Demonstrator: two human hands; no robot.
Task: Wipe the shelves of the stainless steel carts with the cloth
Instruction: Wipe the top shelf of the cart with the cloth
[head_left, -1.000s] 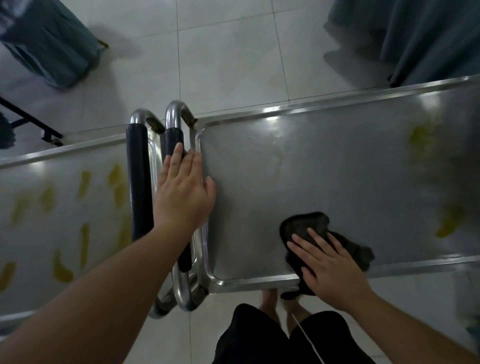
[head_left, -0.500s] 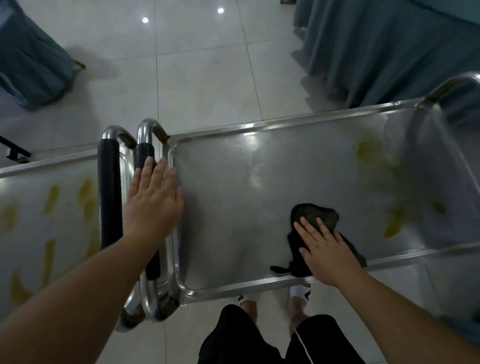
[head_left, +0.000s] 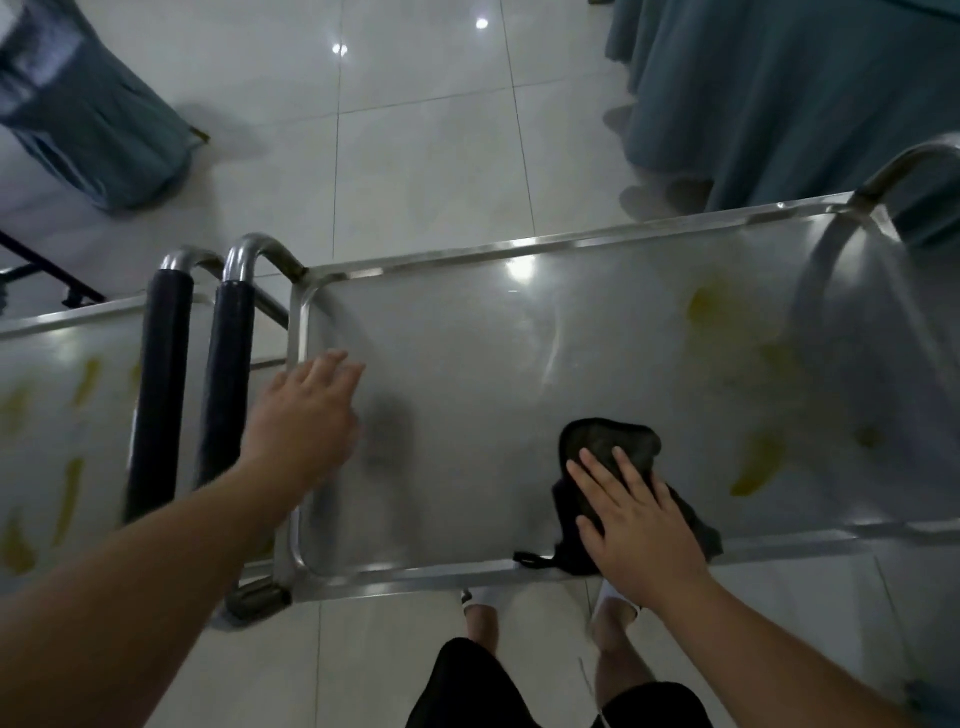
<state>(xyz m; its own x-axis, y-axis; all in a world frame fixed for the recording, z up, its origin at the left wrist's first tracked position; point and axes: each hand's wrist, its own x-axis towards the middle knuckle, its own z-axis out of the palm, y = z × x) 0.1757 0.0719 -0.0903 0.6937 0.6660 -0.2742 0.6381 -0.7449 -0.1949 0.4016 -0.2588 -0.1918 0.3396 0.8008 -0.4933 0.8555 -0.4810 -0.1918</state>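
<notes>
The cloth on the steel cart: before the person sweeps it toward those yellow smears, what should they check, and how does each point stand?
1. Cloth under the palm: ok, the right hand lies flat on it with straight fingers.
2. Cloth fully on the shelf: not ok, its near edge and loop drape over the front rim.
3. Path to the yellow smears: ok, bare steel lies between.
4. Cart braced: not ok, the left hand is blurred over the shelf corner, gripping nothing.
5. Cloth damp enough: cannot tell.
</notes>
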